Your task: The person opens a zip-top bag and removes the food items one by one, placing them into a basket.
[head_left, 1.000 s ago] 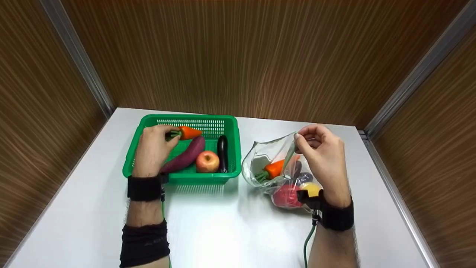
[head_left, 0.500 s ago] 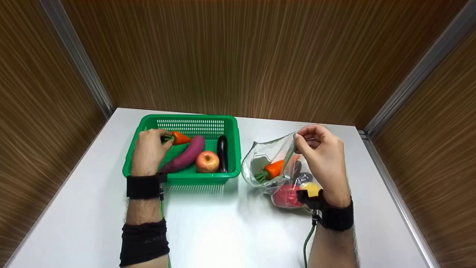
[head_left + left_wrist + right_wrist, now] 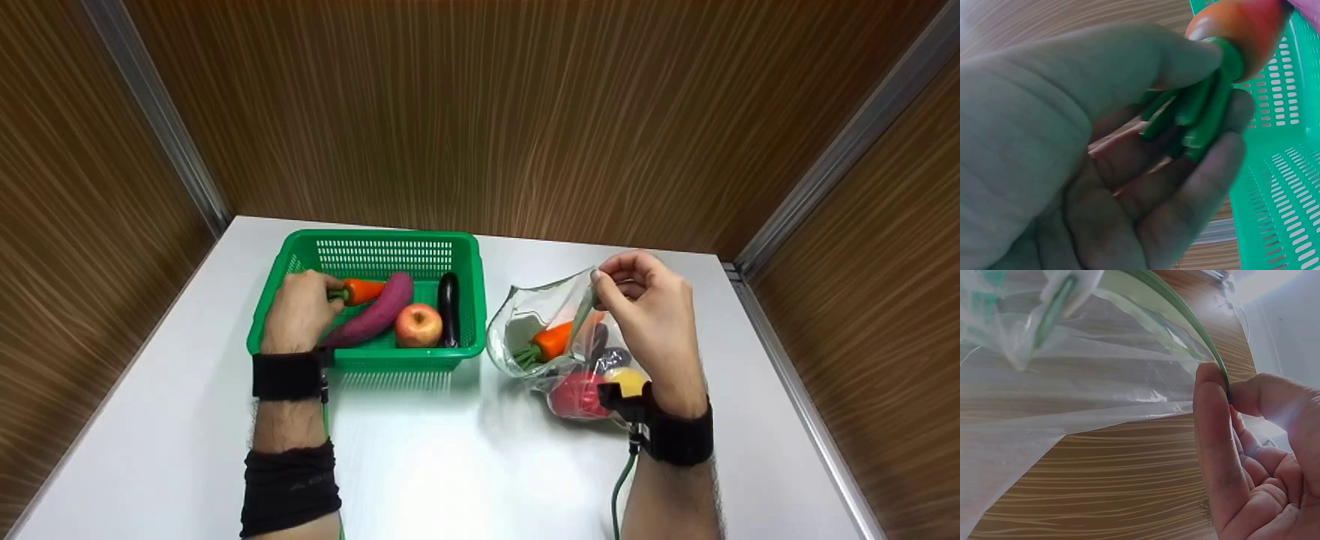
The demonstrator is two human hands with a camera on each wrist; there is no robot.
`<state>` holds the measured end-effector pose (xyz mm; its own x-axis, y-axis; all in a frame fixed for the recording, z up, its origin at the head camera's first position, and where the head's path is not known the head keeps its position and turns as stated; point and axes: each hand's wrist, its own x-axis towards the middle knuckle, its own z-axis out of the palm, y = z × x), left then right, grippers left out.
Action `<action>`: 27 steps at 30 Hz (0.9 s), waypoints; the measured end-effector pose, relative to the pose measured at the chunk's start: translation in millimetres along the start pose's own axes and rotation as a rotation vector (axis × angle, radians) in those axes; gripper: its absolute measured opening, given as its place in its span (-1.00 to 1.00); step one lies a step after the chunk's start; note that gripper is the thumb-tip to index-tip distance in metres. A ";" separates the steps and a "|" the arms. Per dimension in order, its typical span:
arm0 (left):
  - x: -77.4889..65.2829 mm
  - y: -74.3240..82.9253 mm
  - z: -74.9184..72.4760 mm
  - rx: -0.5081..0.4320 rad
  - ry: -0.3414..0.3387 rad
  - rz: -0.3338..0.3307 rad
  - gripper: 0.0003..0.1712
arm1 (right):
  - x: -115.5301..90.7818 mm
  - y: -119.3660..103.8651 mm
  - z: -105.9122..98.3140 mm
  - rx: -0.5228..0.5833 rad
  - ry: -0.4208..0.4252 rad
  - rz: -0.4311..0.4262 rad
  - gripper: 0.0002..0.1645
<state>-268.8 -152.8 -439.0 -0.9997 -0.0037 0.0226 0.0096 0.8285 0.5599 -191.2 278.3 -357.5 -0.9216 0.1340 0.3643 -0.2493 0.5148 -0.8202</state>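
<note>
My left hand (image 3: 298,309) is inside the left part of a green plastic basket (image 3: 420,360). Its thumb and fingers pinch the green stalks of an orange toy carrot (image 3: 365,291), whose tip reaches the purple sweet potato (image 3: 381,309). The left wrist view shows the stalks (image 3: 1204,112) between thumb and fingers. On the right, my right hand (image 3: 658,322) holds the rim of a clear zip bag (image 3: 517,319) between thumb and index finger, so its mouth gapes toward the basket. Another carrot (image 3: 553,342) lies in the bag.
An apple (image 3: 418,325) and a dark eggplant (image 3: 448,309) lie in the basket's right half. Red (image 3: 577,396) and yellow (image 3: 624,380) round items and dark ones show through the bag. Wood-grain panels (image 3: 480,120) enclose the white table (image 3: 427,465) at the back and sides.
My left hand has moved slightly down and left in the head view, bringing the carrot lower into the basket, near the sweet potato. The right hand and bag have stayed almost still.
</note>
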 end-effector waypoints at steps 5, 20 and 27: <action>-2.8 -0.9 -2.9 0.024 -0.087 -0.056 -0.57 | -0.6 -0.4 -0.5 -0.005 -0.008 0.006 -0.90; -4.4 10.5 -4.5 0.013 -0.100 -0.006 -0.48 | -1.4 -1.1 -1.8 -0.027 -0.020 0.011 -0.87; -11.9 28.1 -5.7 -0.044 -0.010 0.098 -0.50 | -1.1 -2.5 -1.2 -0.027 -0.020 0.016 -0.87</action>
<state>-256.6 -132.7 -418.8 -0.9941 0.0819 0.0706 0.1078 0.7992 0.5913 -189.3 277.9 -355.3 -0.9313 0.1253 0.3421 -0.2269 0.5351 -0.8138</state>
